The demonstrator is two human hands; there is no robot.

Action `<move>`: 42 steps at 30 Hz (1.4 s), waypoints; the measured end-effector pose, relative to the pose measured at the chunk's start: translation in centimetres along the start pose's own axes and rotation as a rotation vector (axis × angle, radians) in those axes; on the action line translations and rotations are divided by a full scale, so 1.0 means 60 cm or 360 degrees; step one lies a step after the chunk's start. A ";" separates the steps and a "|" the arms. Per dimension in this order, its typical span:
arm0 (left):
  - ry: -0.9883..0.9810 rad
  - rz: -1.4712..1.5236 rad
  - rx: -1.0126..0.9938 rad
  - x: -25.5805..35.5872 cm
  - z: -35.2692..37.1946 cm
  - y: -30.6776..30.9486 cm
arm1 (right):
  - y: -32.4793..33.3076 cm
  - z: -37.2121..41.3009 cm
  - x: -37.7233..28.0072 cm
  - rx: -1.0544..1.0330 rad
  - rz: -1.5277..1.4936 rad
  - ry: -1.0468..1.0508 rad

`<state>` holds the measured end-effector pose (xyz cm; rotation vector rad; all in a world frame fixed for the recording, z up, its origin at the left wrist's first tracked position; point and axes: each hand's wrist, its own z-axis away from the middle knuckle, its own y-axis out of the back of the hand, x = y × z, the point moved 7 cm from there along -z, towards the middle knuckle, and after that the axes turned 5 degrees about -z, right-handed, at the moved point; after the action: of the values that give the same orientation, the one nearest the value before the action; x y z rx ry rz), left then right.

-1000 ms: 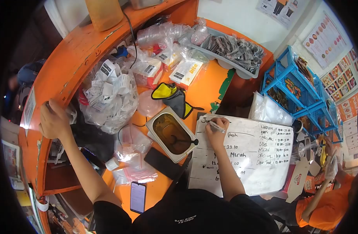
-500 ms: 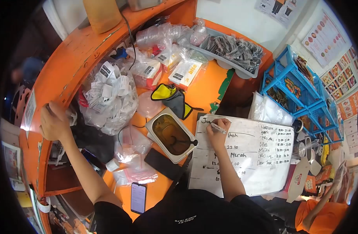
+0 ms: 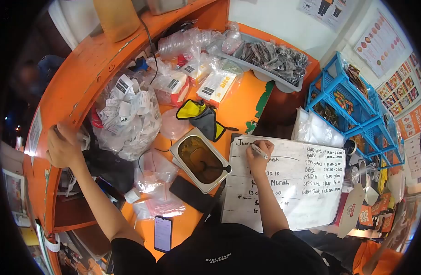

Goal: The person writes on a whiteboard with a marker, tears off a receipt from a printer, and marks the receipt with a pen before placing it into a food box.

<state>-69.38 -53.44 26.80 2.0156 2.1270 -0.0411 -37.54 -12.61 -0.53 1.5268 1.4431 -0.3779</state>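
A whiteboard marker (image 3: 259,151) is held in my right hand (image 3: 261,156), near the top left of a whiteboard (image 3: 293,213). Beside the hand, the first letters of a black word show on the board's top line. Other handwritten lines and a column of names with times cover more of the board. My left hand (image 3: 63,145) rests at the edge of the orange counter (image 3: 82,98) with its fingers curled; whatever may be inside them is hidden. Left of the board sits a metal container (image 3: 201,160) of brown liquid with a dark handle in it.
A phone (image 3: 163,233) with a lit screen and a black flat object (image 3: 191,193) lie near me. A bag of paper slips (image 3: 128,114), a grey-yellow pouch (image 3: 203,120) and a grey tray (image 3: 293,85) of black wrapped items are farther back. Blue baskets (image 3: 341,105) stand right.
The word at the board's top left has gained letters, and my right hand has shifted slightly right with the marker. My left hand stays at the counter edge. A person in orange at lower right moved.
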 end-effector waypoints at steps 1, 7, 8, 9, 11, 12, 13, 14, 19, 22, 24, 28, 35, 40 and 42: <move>0.0012 -0.0001 -0.0033 0.000 0.000 -0.001 | -0.002 0.000 -0.001 -0.0034 0.0015 0.0047; 0.0004 0.0071 0.0024 0.000 -0.001 0.001 | 0.004 -0.001 0.000 -0.0028 -0.0046 -0.0034; 0.0003 0.0073 0.0025 0.000 0.000 0.000 | 0.004 -0.002 0.001 -0.0026 -0.0046 -0.0034; 0.0006 0.0050 0.0004 -0.001 0.002 -0.003 | 0.008 -0.005 0.000 0.0020 -0.0018 0.0000; 0.0008 0.0026 -0.0013 -0.002 0.002 -0.004 | 0.014 -0.007 0.000 0.0066 0.0008 0.0034; 0.0011 0.0040 -0.0009 -0.002 0.002 -0.003 | 0.013 -0.006 0.000 0.0004 0.0025 0.0052; 0.0015 0.0053 -0.0005 -0.001 0.002 -0.002 | 0.010 -0.006 -0.001 -0.0059 0.0042 0.0070; 0.0015 0.0056 -0.0004 -0.001 0.002 -0.002 | 0.011 -0.005 0.000 -0.0057 0.0042 0.0069; -0.0002 0.0044 0.0013 -0.002 0.002 -0.004 | 0.014 -0.005 0.000 -0.0022 -0.0014 0.0049; -0.0014 0.0017 0.0014 0.003 0.000 0.003 | 0.045 -0.008 0.003 0.0165 0.0006 -0.0016; -0.0010 0.0014 0.0017 0.003 -0.001 0.004 | 0.059 -0.006 0.011 0.0170 0.0029 -0.0027; -0.0017 0.0074 0.0024 -0.001 0.000 -0.003 | 0.060 -0.007 0.008 0.0070 0.0013 0.0051; -0.0038 0.0064 0.0053 -0.001 -0.001 -0.003 | 0.039 -0.006 0.009 -0.0009 0.0040 0.0082; -0.0058 0.0046 0.0059 -0.001 -0.001 -0.004 | 0.061 -0.004 0.025 0.0086 -0.0068 -0.0096; -0.0048 0.0044 0.0036 -0.003 0.001 -0.006 | 0.087 -0.004 0.042 0.0242 -0.0083 -0.0209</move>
<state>-69.74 -53.62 26.73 2.0430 2.0896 -0.0915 -32.36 -10.08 -0.14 1.5564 1.3788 -0.6202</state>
